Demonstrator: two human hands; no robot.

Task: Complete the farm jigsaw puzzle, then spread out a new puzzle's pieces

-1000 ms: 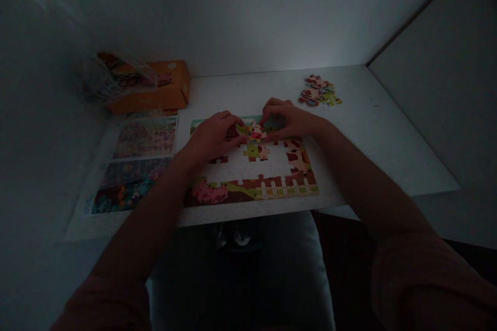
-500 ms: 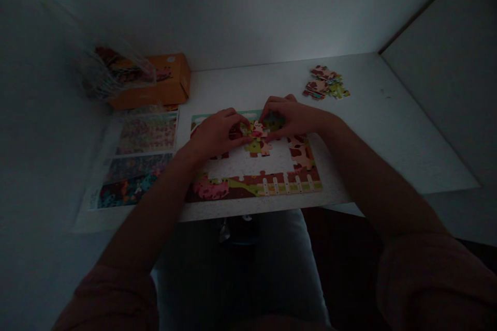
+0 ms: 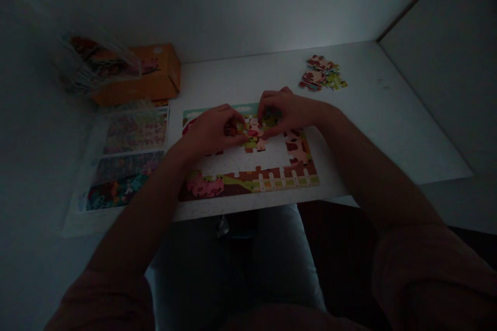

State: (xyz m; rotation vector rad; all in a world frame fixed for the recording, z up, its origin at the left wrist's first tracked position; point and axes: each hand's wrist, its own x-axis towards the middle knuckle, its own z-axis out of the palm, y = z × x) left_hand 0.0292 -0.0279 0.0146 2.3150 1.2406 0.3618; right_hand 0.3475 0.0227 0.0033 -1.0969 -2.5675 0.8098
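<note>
A partly joined jigsaw puzzle (image 3: 285,180) with a farm picture lies in front of me, its border framing a bare patch of table. Between my hands is a puzzle piece (image 3: 254,128) showing a cow's face. My left hand (image 3: 213,129) pinches this piece at its left side, thumb and fingertips curled in. From the right, my right hand (image 3: 291,112) grips the same piece with thumb and fingers. Joined pieces in green and pink (image 3: 255,146) show just below it. Whether the cow-face piece lies fully flat, I cannot tell.
Several loose puzzle pieces (image 3: 321,73) form a pile at the back right of the white table (image 3: 388,129). An orange box (image 3: 161,72) with clear plastic over it stands back left. Printed picture sheets (image 3: 128,160) lie left of the puzzle.
The view has shifted slightly, so everything sits a little further left and up. Both hands keep their hold on the cow-face piece, with hardly any movement against the puzzle.
</note>
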